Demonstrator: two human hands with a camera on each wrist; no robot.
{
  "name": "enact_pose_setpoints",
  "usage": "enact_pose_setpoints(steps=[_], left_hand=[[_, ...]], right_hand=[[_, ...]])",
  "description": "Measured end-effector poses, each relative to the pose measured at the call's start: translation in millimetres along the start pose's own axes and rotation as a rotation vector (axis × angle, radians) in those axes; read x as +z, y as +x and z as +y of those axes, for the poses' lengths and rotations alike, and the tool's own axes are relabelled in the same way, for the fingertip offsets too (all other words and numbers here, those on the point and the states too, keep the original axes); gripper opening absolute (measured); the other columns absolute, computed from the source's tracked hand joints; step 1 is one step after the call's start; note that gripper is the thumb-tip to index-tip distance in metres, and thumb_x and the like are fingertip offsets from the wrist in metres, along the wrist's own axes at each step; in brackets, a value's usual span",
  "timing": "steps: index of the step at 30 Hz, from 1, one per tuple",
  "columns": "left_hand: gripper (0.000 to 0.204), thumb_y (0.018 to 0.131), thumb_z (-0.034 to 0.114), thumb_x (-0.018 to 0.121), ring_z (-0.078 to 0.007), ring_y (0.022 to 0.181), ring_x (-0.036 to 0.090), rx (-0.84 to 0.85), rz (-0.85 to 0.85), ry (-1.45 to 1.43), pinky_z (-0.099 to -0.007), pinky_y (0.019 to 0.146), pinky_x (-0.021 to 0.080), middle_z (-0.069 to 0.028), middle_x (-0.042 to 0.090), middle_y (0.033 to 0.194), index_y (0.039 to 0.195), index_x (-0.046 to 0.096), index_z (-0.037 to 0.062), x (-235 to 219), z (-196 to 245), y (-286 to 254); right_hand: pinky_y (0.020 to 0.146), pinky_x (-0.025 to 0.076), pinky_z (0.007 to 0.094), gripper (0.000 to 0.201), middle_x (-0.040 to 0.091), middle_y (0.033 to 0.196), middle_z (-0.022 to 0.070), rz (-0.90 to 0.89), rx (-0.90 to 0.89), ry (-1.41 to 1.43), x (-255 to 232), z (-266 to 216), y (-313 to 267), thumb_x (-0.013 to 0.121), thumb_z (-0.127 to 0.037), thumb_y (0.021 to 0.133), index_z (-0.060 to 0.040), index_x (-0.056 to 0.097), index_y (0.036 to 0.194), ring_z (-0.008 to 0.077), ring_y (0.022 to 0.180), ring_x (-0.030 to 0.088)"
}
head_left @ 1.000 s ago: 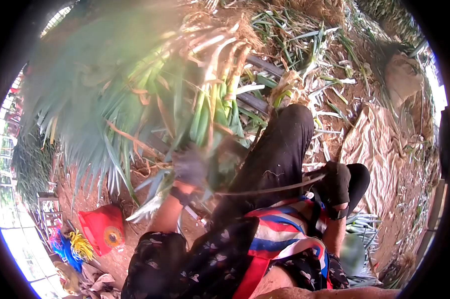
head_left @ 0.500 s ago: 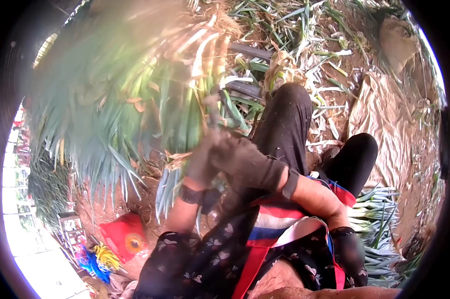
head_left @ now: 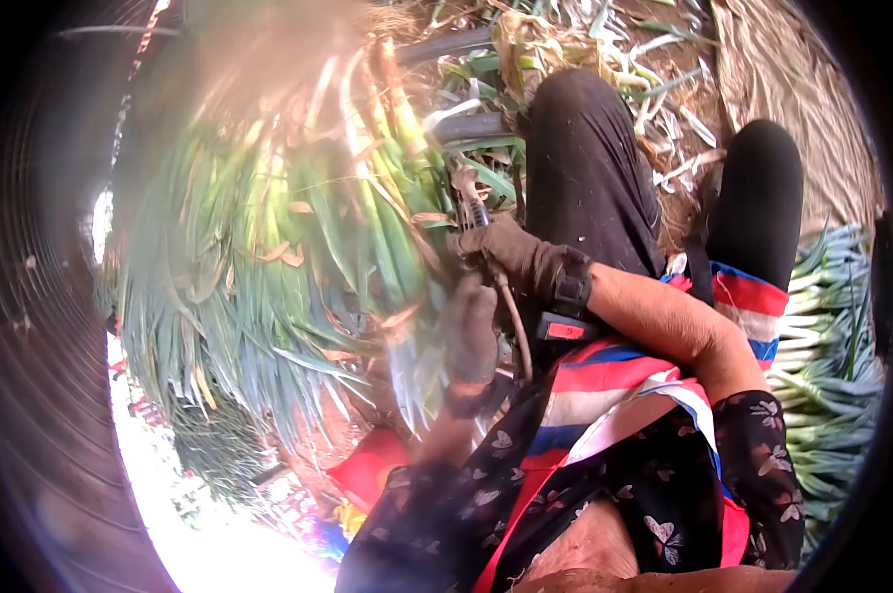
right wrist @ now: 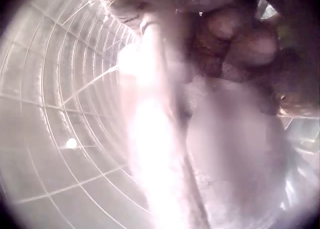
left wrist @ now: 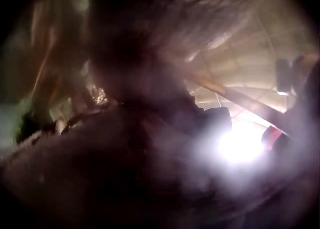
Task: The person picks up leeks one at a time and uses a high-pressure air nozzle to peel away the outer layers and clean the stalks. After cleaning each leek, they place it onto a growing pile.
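In the head view my gloved right hand (head_left: 511,255) grips a long, thin, brown stick-like piece (head_left: 514,326), slightly curved, whose lower part runs down toward my lap. A pale, knotty end sticks out above the fist. My gloved left hand (head_left: 471,331), blurred, is right below the right one, fingers pointing up to it; I cannot tell whether it holds the piece. A big pile of green onions (head_left: 269,227), roots away from me, lies just left of both hands. In the left wrist view the piece (left wrist: 240,99) slants out past dark glove. The right wrist view is overexposed.
My bent knees (head_left: 590,148) rise right of the hands. Another row of green onions (head_left: 822,376) lies at the right, below a tan cloth (head_left: 792,99). Dark bars (head_left: 471,127) and leaf scraps lie beyond the hands. A red bag (head_left: 372,465) is at lower left.
My right hand has come from beside the right knee across to the left hand, bringing the stick-like piece along. The head view has turned, so the scene sits differently in it.
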State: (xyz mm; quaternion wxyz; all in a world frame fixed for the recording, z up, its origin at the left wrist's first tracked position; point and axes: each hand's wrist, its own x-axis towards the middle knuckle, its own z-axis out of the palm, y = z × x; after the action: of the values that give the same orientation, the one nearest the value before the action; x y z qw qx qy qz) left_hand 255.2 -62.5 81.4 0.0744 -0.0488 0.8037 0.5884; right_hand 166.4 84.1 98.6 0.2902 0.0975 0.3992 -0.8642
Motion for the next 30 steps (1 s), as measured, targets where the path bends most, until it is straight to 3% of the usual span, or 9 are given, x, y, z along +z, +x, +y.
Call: enact_pose_setpoints(steps=[3,6,9,15,18,20,25,28,30], left_hand=[[0.053,0.092,0.033,0.054,-0.0210,0.095,0.060,0.254,0.088,0.158,-0.0334,0.083,0.049,-0.0151,0.056,0.124,0.130,0.046,-0.0033,-8,-43,17],[0.049,0.091,0.022,0.052,-0.0246,0.096,0.059,0.332,0.055,1.406,-0.0362,0.087,0.050,-0.0150,0.048,0.134,0.135,0.042,0.0032,-38,-17,17],[0.032,0.083,0.006,0.058,-0.0306,0.099,0.060,0.574,0.142,1.453,-0.0376,0.083,0.048,-0.0170,0.059,0.117,0.114,0.058,0.0005,-72,19,30],[0.011,0.081,0.011,0.057,-0.0264,0.078,0.059,0.007,0.411,1.198,-0.0361,0.075,0.048,-0.0129,0.061,0.084,0.082,0.063,0.0012,-184,34,94],[0.010,0.080,0.010,0.059,-0.0288,0.081,0.060,0.475,0.521,0.947,-0.0359,0.075,0.048,-0.0139,0.062,0.087,0.084,0.063,0.0020,-136,57,105],[0.011,0.080,0.011,0.061,-0.0307,0.084,0.060,0.800,0.307,1.140,-0.0375,0.076,0.048,-0.0153,0.062,0.089,0.085,0.063,0.0012,-92,77,120],[0.019,0.079,0.019,0.066,-0.0327,0.082,0.061,0.935,-0.002,1.151,-0.0407,0.077,0.049,-0.0177,0.063,0.086,0.081,0.064,-0.0001,-37,61,173],[0.031,0.078,0.032,0.068,-0.0344,0.078,0.063,0.427,0.019,1.297,-0.0419,0.073,0.050,-0.0198,0.064,0.081,0.082,0.066,0.0008,-11,63,188],[0.034,0.078,0.036,0.067,-0.0352,0.072,0.064,0.358,0.014,1.442,-0.0441,0.066,0.051,-0.0207,0.064,0.076,0.080,0.068,0.0017,5,62,200]], right_hand=[[0.040,0.042,0.0276,0.020,0.050,0.054,-0.0006,0.012,0.098,0.067,4,-23,-20,0.064,-0.024,0.087,-0.0056,0.061,0.079,0.0108,0.043,0.046],[0.049,0.050,0.0280,0.024,0.053,0.058,0.0030,-0.045,0.045,0.239,-4,-11,-8,0.057,-0.026,0.091,-0.0041,0.060,0.082,0.0142,0.047,0.053],[0.057,0.054,0.0288,0.020,0.057,0.065,0.0048,-0.047,0.003,0.386,-9,6,7,0.060,-0.021,0.089,-0.0017,0.061,0.084,0.0155,0.053,0.056],[0.055,0.049,0.0284,0.018,0.058,0.072,0.0055,0.026,-0.082,0.055,7,13,3,0.068,-0.004,0.076,-0.0002,0.058,0.091,0.0141,0.058,0.055],[0.053,0.042,0.0271,0.028,0.054,0.071,0.0019,0.134,-0.111,-0.086,21,15,-15,0.073,-0.004,0.070,-0.0032,0.055,0.091,0.0113,0.061,0.051],[0.056,0.043,0.0273,0.029,0.053,0.071,0.0008,0.178,-0.165,-0.194,28,19,-26,0.075,-0.007,0.069,-0.0037,0.054,0.090,0.0107,0.065,0.050],[0.061,0.045,0.0283,0.028,0.055,0.073,0.0013,0.322,-0.185,-0.384,32,30,-38,0.074,-0.009,0.069,-0.0033,0.057,0.090,0.0111,0.071,0.051],[0.077,0.050,0.0359,0.046,0.066,0.095,0.0169,0.321,-0.037,-0.207,23,33,-25,0.075,-0.025,0.075,-0.0045,0.060,0.113,0.0266,0.087,0.065],[0.066,0.050,0.0330,0.039,0.065,0.085,0.0116,0.366,-0.007,-0.215,21,28,-26,0.075,-0.018,0.072,-0.0038,0.061,0.106,0.0196,0.075,0.062]])
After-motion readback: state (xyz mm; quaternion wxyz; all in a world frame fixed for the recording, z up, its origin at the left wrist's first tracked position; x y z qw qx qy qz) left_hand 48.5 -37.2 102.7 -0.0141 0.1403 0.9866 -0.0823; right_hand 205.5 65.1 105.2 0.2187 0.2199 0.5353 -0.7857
